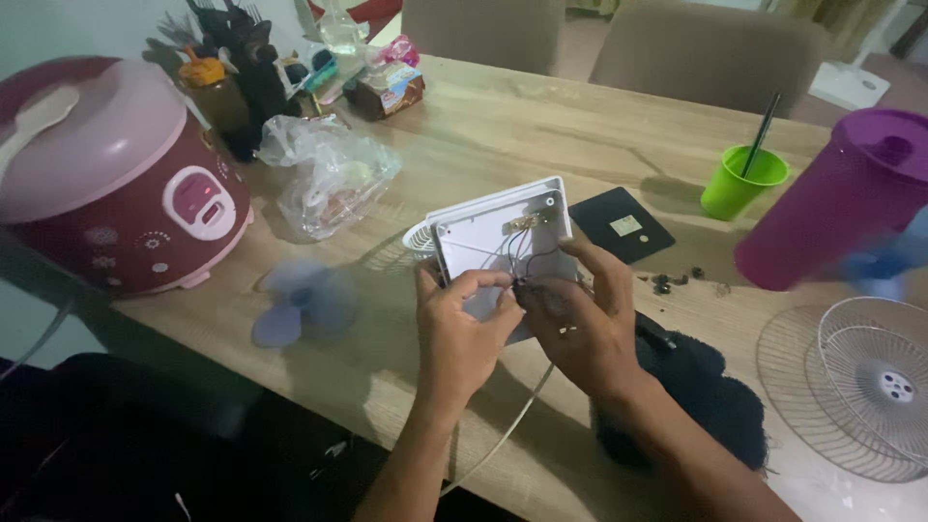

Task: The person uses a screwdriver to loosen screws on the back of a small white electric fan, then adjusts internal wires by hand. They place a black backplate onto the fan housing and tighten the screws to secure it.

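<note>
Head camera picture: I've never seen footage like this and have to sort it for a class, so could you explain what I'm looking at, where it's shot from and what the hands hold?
There is one picture, from a camera worn on a person's head, looking down at their own bare hands over a wooden table. There is no machine. The left hand and the right hand together hold up a white square plastic housing, open side toward the camera, with fingertips on the thin wires inside. Around it lie a pale blue fan blade, a white wire fan guard, a pink rice cooker, a clear plastic bag, a green cup, a purple jug and a small black panel.
</note>
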